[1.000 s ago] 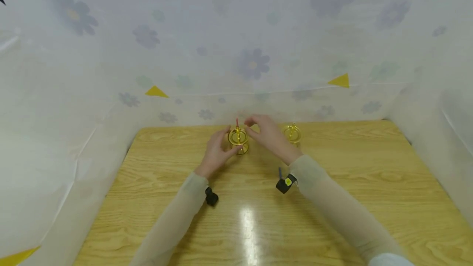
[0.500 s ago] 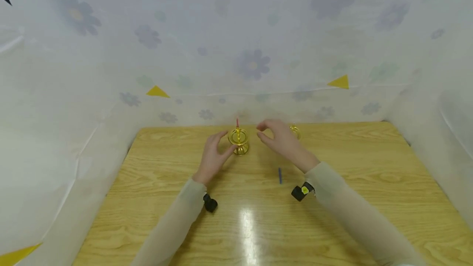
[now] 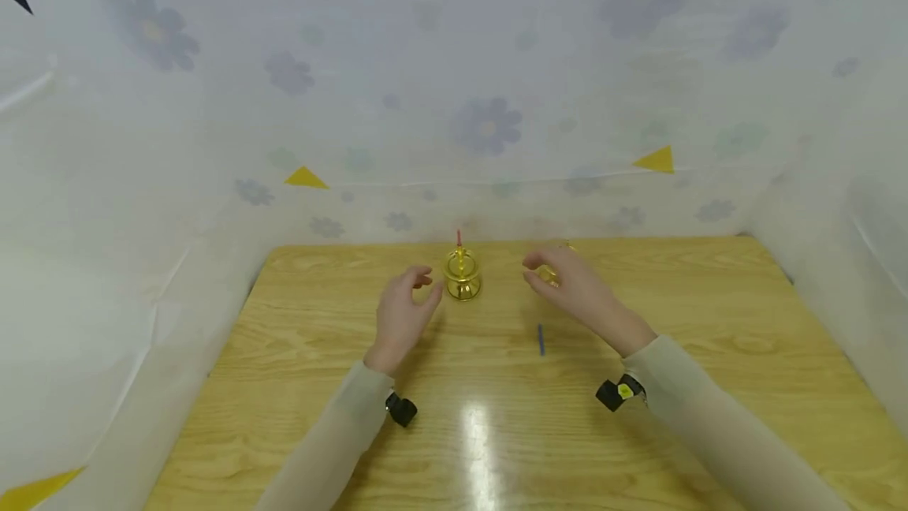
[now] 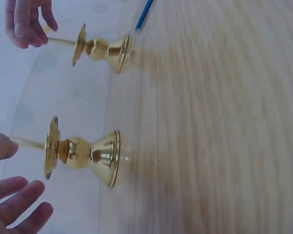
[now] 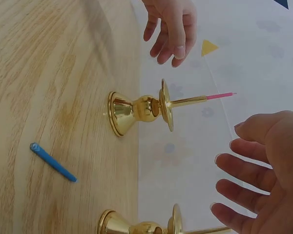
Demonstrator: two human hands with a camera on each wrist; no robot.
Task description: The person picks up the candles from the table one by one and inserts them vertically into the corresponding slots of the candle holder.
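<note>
Nearest on the wooden bench (image 3: pixel 298 385): a blue stick (image 3: pixel 541 339) lying flat, centre-right, untouched. Further back, left hand (image 3: pixel 401 314) & right hand (image 3: pixel 576 290) hover w/ fingers loosely spread, holding nothing. Betw. them stands a gold candlestick (image 3: pixel 463 277) w/ a thin pink candle (image 3: pixel 459 237) upright in it. 2nd gold candlestick (image 5: pixel 141 225) sits just behind the right hand, mostly hidden in head view.

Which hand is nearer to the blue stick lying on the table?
The right. The right hand hovers just beyond the blue stick, close to the far candle holder. The left hand is farther off, on the other side of the candle holder with the pink candle.
</note>
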